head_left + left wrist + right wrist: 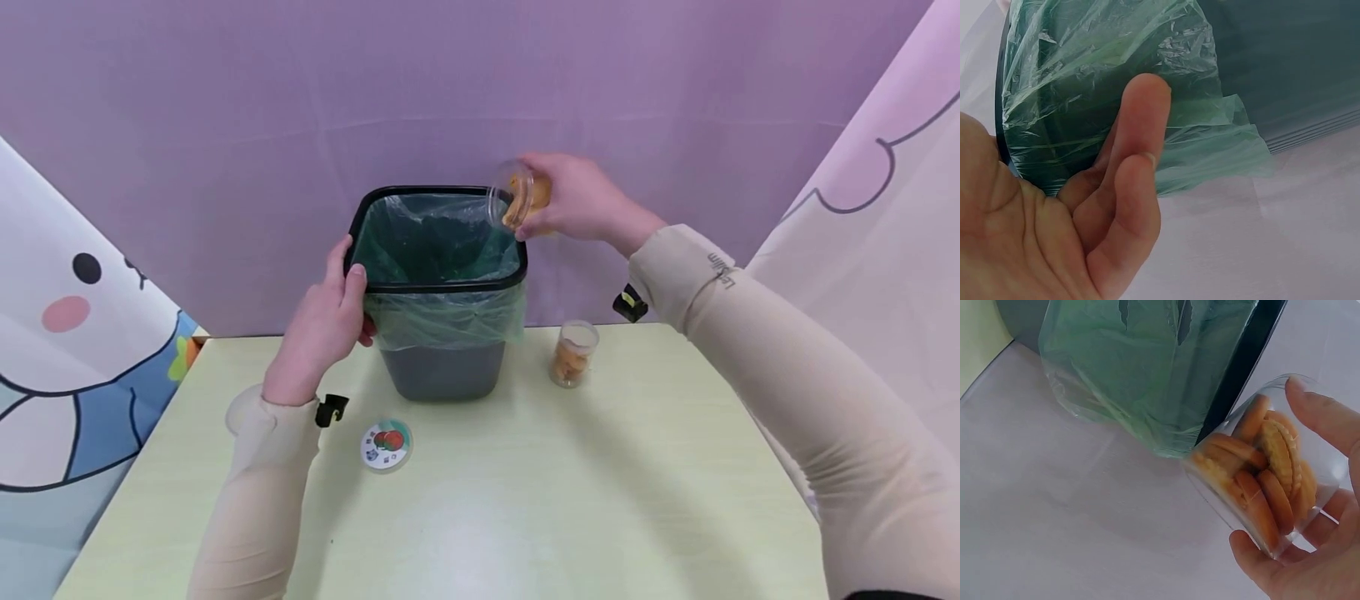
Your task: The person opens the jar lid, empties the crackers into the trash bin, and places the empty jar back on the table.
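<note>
A trash bin [442, 375] with a black rim and a green plastic liner [450, 317] stands at the back of the table. My left hand [322, 321] grips its left rim, thumb on top and the other fingers against the outside; in the left wrist view the fingers [1141, 119] lie by the liner. My right hand [581, 200] holds a clear plastic jar [1210, 487] tipped on its side, mouth toward the bin, over the right rim. Several golden-brown cookies [1263, 494] lie inside the jar near its mouth.
A second clear jar [575, 354] with cookies stands upright on the table [480, 517], right of the bin. A round lid [386, 444] with a red fruit picture lies in front of the bin. Behind hangs a purple cloth [300, 83], with printed cloths on both sides.
</note>
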`<state>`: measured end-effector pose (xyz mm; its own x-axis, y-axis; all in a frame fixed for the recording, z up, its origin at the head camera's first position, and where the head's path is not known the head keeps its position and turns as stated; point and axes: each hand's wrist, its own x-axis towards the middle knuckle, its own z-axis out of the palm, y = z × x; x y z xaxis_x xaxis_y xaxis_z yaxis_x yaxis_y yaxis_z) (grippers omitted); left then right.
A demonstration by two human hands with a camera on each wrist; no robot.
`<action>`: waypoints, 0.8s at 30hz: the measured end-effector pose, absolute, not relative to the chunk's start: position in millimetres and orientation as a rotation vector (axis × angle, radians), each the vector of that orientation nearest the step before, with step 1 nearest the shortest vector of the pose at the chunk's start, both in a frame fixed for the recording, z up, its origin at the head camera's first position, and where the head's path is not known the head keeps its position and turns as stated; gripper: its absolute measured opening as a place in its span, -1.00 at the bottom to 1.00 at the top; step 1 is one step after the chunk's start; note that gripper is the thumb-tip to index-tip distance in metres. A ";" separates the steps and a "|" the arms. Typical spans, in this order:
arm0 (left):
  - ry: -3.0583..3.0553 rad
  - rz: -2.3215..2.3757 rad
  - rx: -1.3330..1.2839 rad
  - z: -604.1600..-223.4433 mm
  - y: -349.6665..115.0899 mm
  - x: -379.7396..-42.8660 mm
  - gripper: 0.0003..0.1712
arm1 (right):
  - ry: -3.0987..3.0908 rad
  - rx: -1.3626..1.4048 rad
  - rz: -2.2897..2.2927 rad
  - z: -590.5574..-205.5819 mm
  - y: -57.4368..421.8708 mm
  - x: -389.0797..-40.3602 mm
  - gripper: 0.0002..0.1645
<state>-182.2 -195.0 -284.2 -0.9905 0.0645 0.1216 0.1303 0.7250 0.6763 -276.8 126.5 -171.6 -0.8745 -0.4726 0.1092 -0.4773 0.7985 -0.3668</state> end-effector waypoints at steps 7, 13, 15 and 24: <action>-2.840 -1.126 -0.163 -284.1 -196.6 -182.4 -0.21 | -2.911 0.842 0.480 -172.8 117.2 -271.8 0.18; -2.845 -1.121 -0.158 -283.8 -197.8 -182.4 -0.21 | -2.906 0.841 0.370 -175.2 112.8 -265.0 0.19; -2.844 -1.120 -0.161 -283.8 -198.0 -182.7 -0.21 | -2.907 0.842 0.342 -175.6 111.9 -263.8 0.18; -2.842 -1.107 -0.167 -284.5 -197.5 -183.4 -0.22 | -2.893 0.832 0.257 -176.8 109.9 -259.5 0.19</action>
